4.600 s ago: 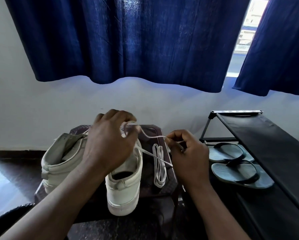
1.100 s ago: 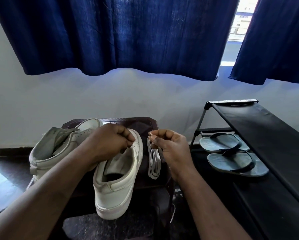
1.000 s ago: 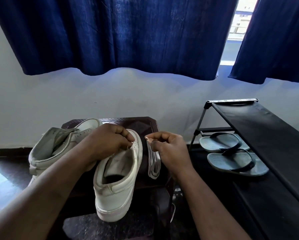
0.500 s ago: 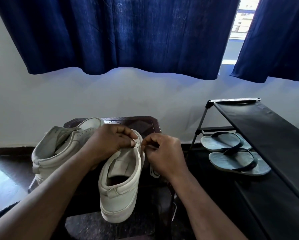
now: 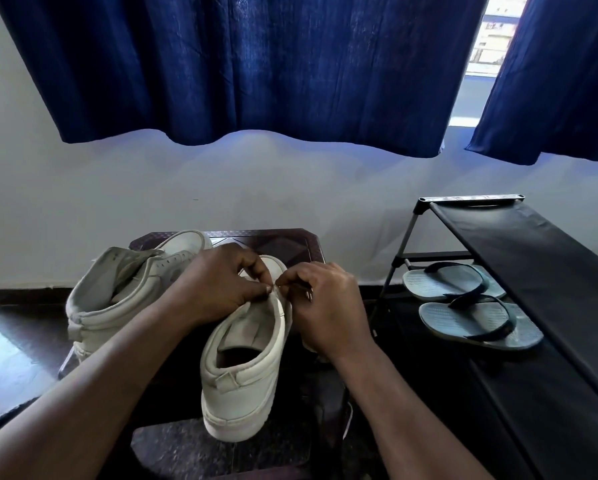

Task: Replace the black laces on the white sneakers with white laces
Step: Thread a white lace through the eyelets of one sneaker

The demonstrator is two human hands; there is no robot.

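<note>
Closing together since before, my left hand (image 5: 221, 285) and right hand (image 5: 325, 306) pinch the white lace (image 5: 276, 288) at the near sneaker's (image 5: 242, 372) eyelets on the bench (image 5: 290, 242); I judge black laces gone, threading barely begun.

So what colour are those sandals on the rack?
The sandals have grey-blue soles with dark straps; the head view shows them.

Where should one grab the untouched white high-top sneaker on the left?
Take the white leather high-top sneaker by its heel collar, from the near left: the unlaced opening gapes towards the camera, so its rim could be hooked from inside. The left hand, pinching the nearer white sneaker, blocks the right side.
</note>
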